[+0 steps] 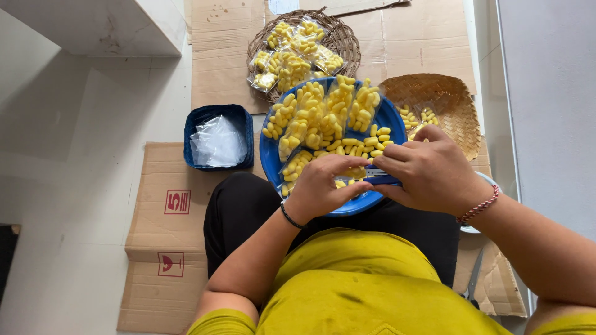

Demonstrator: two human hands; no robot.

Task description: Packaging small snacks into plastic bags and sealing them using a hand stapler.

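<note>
the blue plate (270, 162) on my lap is my landmark. just left of it sits a dark blue square basket (218, 136) holding empty clear bags. beyond it, a round dark wicker tray (345, 38) carries filled packets of yellow pieces. to its right, touching its edge, lies a pale woven tray (444, 99) with a few loose yellow pieces. flattened cardboard (162, 248) spreads beneath and left of it on the pale floor.
</note>
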